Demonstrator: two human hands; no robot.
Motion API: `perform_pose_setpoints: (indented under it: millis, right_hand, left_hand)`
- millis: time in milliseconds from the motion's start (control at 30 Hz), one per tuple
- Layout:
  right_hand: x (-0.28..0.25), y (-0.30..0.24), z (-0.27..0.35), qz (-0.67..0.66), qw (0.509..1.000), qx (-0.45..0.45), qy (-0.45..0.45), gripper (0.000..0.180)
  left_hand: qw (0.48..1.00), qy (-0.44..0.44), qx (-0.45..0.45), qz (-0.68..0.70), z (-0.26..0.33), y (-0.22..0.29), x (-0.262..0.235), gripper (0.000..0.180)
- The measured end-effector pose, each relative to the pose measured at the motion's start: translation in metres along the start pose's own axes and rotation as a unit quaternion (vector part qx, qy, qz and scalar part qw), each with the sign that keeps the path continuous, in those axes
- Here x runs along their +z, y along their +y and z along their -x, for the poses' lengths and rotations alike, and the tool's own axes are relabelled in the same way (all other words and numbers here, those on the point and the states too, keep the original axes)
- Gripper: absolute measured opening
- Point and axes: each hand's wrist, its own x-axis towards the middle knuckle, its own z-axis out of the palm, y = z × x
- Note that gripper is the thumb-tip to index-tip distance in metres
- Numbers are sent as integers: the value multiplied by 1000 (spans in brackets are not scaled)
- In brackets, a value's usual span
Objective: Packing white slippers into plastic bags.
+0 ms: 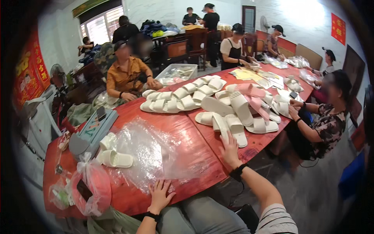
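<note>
My left hand (160, 195) lies flat with its fingers spread at the near edge of the red table, on the rim of a clear plastic bag (152, 144). Farther right, my right hand (230, 150) is at the near end of a white slipper (221, 126), its fingers closed against it. That slipper is tilted at the front of a loose pile of white slippers (240, 107), with pink slippers (259, 107) among them. To the left of the plastic, two white slippers (116, 159) sit together.
Neat rows of white slippers (171, 100) stand along the far side. At left are a grey-blue box-shaped device (93, 130), a phone (84, 190) and a pink roll in a plastic bag (95, 197). Co-workers sit around the table, one (317, 124) handling slippers at right.
</note>
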Motion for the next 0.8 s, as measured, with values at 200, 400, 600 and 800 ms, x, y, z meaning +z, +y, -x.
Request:
perform_pose_setpoints:
  millis: [200, 400, 600, 800]
  right_hand:
    - [7, 66, -35, 60, 983, 145, -90, 67]
    - [22, 85, -30, 53, 963, 182, -190, 76]
    - [-33, -45, 13, -182, 968, -132, -113, 93]
    - [-55, -153, 57, -108, 897, -337, -264, 86]
  left_hand:
    - [1000, 0, 8, 27, -9, -1, 2, 64]
    - [1000, 0, 21, -7, -13, -17, 22, 61]
    - [997, 62, 4, 53, 0, -46, 37, 71]
    - [1000, -11, 10, 14, -2, 5, -18, 63]
